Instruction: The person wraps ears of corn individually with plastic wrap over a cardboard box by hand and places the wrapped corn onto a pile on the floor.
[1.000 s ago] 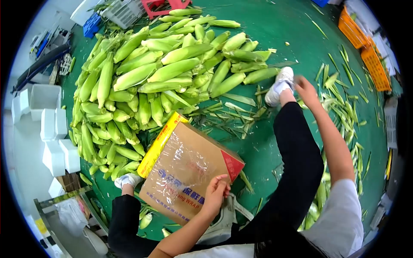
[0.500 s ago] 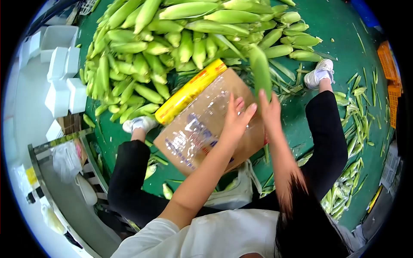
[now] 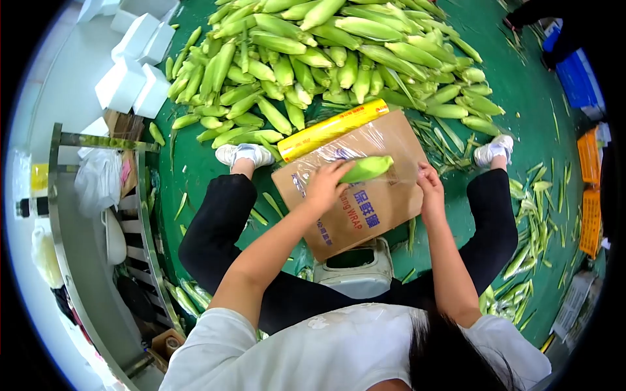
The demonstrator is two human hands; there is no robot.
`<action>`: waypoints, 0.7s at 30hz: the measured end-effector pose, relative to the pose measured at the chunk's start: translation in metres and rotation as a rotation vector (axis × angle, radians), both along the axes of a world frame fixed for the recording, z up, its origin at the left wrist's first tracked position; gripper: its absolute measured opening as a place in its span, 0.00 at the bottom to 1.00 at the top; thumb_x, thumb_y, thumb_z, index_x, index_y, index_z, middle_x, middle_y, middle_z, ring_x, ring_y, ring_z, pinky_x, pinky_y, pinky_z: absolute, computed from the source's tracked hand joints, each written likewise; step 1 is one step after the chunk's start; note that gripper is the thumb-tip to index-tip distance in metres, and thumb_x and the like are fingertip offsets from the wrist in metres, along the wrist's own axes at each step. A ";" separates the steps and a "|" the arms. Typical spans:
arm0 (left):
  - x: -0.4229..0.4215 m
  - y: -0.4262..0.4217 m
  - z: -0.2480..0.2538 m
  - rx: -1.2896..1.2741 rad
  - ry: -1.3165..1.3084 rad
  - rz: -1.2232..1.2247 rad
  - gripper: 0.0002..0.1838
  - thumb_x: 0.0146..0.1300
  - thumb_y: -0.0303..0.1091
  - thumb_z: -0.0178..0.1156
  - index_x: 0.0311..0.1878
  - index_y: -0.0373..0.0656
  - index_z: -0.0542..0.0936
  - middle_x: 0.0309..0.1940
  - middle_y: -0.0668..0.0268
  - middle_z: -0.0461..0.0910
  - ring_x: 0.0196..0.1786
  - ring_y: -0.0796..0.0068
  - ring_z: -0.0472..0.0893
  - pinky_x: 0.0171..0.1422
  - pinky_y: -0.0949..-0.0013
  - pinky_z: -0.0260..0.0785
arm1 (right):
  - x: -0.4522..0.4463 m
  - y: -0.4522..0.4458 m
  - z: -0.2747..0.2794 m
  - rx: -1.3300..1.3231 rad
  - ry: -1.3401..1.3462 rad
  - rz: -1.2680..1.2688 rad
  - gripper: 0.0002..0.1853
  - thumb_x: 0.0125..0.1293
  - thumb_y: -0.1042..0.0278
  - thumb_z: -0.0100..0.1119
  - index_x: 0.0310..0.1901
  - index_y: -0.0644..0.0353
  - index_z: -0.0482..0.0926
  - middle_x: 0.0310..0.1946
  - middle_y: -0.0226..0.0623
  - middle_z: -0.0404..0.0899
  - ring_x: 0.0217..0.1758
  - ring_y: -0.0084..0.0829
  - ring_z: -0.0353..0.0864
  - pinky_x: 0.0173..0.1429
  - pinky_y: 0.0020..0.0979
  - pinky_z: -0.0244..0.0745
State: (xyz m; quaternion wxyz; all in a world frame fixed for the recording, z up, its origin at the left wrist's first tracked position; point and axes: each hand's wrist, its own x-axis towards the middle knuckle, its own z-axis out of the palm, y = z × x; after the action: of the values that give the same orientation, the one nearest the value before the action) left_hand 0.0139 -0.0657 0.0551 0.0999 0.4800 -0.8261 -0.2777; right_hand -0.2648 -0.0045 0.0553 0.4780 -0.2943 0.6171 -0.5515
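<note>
A green corn cob lies on the cardboard box, with clear film under and around it. My left hand has its fingers on the cob's left end. At the box's right edge, my right hand is pinched on the edge of the clear film. A yellow roll of film rests along the far side of the box. Beyond it spreads a large pile of corn.
Below the box stands a pale stool. White foam boxes and a metal rack are at the left. Husks and orange crates lie at the right. A person's dark-clothed legs show at the top right.
The cob has come from the pile side down onto the box. My left hand has moved onto it, and my right hand has let go of it and taken the film edge. The view has shifted.
</note>
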 end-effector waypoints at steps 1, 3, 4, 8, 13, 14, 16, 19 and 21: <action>-0.004 0.001 -0.002 0.029 0.039 -0.016 0.37 0.59 0.32 0.68 0.73 0.60 0.69 0.68 0.63 0.70 0.68 0.56 0.70 0.72 0.46 0.59 | 0.020 -0.010 0.007 -0.148 0.188 0.084 0.07 0.66 0.66 0.62 0.40 0.58 0.79 0.47 0.32 0.82 0.54 0.33 0.79 0.62 0.37 0.70; -0.012 0.004 -0.007 -0.108 0.029 -0.018 0.37 0.59 0.34 0.69 0.73 0.55 0.68 0.70 0.59 0.68 0.69 0.53 0.69 0.73 0.47 0.58 | 0.049 -0.025 0.007 -0.308 0.581 0.340 0.11 0.64 0.63 0.65 0.45 0.58 0.78 0.50 0.36 0.80 0.56 0.37 0.77 0.66 0.40 0.67; -0.012 0.003 -0.007 -0.180 0.020 -0.020 0.38 0.59 0.35 0.69 0.73 0.52 0.68 0.70 0.58 0.67 0.69 0.52 0.69 0.73 0.48 0.57 | 0.059 -0.045 0.000 -0.333 0.787 0.515 0.15 0.63 0.61 0.66 0.47 0.58 0.77 0.52 0.38 0.79 0.57 0.39 0.76 0.67 0.41 0.66; 0.047 0.051 -0.009 -0.327 0.117 -0.184 0.31 0.59 0.40 0.69 0.66 0.48 0.72 0.63 0.53 0.71 0.64 0.53 0.71 0.67 0.51 0.60 | 0.062 -0.073 -0.016 -0.575 1.039 0.768 0.26 0.58 0.55 0.70 0.56 0.55 0.74 0.54 0.40 0.77 0.60 0.45 0.74 0.68 0.47 0.64; 0.058 0.053 -0.015 -0.268 -0.040 0.015 0.11 0.63 0.36 0.65 0.45 0.45 0.78 0.44 0.64 0.76 0.53 0.58 0.75 0.60 0.55 0.63 | 0.058 -0.094 -0.007 -0.563 1.172 1.027 0.33 0.60 0.49 0.67 0.69 0.36 0.72 0.56 0.38 0.77 0.60 0.42 0.74 0.65 0.43 0.66; 0.066 0.046 -0.020 -0.207 0.040 -0.005 0.09 0.64 0.35 0.63 0.44 0.45 0.77 0.42 0.63 0.77 0.50 0.58 0.76 0.58 0.56 0.65 | 0.058 -0.094 -0.008 -0.552 1.123 1.006 0.32 0.60 0.49 0.67 0.68 0.36 0.73 0.56 0.38 0.77 0.60 0.42 0.74 0.64 0.42 0.66; 0.088 0.037 -0.033 -0.077 0.206 -0.029 0.04 0.67 0.31 0.60 0.41 0.44 0.76 0.37 0.61 0.78 0.45 0.56 0.78 0.54 0.57 0.69 | 0.053 -0.091 -0.011 -0.525 1.025 0.982 0.30 0.60 0.50 0.67 0.65 0.37 0.76 0.56 0.38 0.77 0.60 0.42 0.74 0.64 0.42 0.66; 0.103 0.027 0.020 0.188 0.249 0.036 0.03 0.74 0.30 0.52 0.43 0.42 0.73 0.34 0.56 0.79 0.36 0.53 0.82 0.39 0.60 0.73 | 0.031 -0.064 -0.008 -0.540 0.998 1.061 0.30 0.59 0.51 0.68 0.65 0.39 0.76 0.56 0.38 0.76 0.60 0.43 0.74 0.63 0.42 0.67; 0.099 0.010 0.035 0.271 0.249 -0.063 0.04 0.74 0.32 0.54 0.46 0.43 0.73 0.35 0.56 0.78 0.38 0.53 0.81 0.42 0.58 0.73 | 0.026 -0.041 0.008 -0.458 0.942 1.125 0.31 0.59 0.51 0.69 0.65 0.40 0.76 0.55 0.37 0.77 0.59 0.43 0.74 0.64 0.42 0.68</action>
State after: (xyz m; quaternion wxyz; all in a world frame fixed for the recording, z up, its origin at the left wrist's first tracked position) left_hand 0.1128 -0.0554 0.0896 0.1272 0.4248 -0.7771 -0.4466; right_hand -0.2384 -0.0460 0.0631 0.3001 -0.8595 0.3832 -0.1557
